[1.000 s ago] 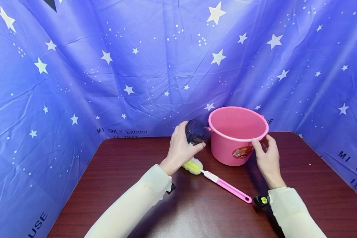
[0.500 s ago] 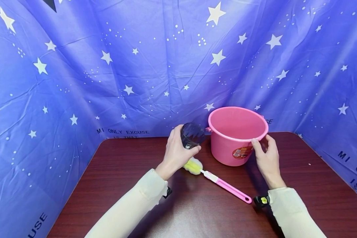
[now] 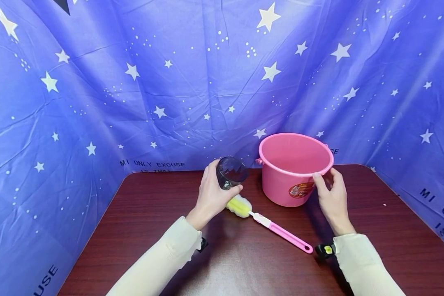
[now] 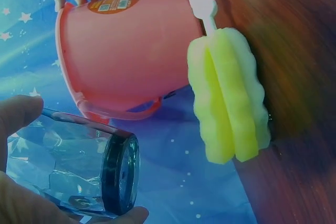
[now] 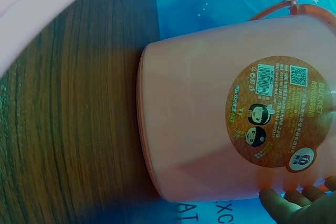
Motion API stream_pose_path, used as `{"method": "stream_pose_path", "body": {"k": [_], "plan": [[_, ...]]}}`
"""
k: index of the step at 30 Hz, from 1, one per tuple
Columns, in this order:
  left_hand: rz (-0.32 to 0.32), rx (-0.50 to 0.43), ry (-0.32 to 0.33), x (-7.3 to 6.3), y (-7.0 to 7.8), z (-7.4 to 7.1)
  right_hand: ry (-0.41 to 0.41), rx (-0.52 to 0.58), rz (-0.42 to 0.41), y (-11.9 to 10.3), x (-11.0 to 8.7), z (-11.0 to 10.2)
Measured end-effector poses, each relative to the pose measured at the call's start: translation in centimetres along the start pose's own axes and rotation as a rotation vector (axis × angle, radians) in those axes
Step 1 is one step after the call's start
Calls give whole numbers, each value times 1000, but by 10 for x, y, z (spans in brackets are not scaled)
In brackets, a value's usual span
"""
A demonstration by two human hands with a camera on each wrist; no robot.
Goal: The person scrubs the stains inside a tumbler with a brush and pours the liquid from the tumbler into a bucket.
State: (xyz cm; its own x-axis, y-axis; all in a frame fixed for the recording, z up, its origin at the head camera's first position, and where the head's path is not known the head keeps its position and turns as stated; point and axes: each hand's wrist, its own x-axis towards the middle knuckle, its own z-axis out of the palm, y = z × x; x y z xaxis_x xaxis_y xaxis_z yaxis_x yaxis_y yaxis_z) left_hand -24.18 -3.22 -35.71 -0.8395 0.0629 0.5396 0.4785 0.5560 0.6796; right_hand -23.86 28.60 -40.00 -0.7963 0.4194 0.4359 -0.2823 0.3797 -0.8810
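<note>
My left hand (image 3: 209, 197) grips a clear dark-tinted drinking glass (image 3: 232, 172), thumb on one side and fingers round the other. Its mouth faces up in the head view; the thick base (image 4: 125, 174) shows in the left wrist view. To the right stands a pink plastic bucket (image 3: 277, 187) with an orange oval label (image 5: 278, 111). My right hand (image 3: 334, 201) holds the bucket at its right side, thumb by the rim. Below the glass lies a sponge bottle brush (image 3: 240, 206), its yellow-and-white head partly behind my left hand and its pink handle (image 3: 288, 238) pointing front right.
The dark red wooden table (image 3: 151, 213) carries these things. A blue curtain (image 3: 207, 82) with white stars hangs behind and at both sides, close behind the bucket. The bucket's handle (image 4: 126, 113) hangs down its outer side.
My left hand has carried the glass leftward and slightly toward me, away from the bucket, leaving a gap between them. The right hand, bucket and brush stay put.
</note>
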Motion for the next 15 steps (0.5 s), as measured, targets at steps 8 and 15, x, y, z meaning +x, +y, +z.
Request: {"method": "stream_pose_path", "body": {"k": [8,15], "plan": [[-3,-8,37,-4,-8,-3,-1,-4,6,2,1,0],[-24,-26,52,-8,-12,-7,-2,-19,6,1,1,0]]}}
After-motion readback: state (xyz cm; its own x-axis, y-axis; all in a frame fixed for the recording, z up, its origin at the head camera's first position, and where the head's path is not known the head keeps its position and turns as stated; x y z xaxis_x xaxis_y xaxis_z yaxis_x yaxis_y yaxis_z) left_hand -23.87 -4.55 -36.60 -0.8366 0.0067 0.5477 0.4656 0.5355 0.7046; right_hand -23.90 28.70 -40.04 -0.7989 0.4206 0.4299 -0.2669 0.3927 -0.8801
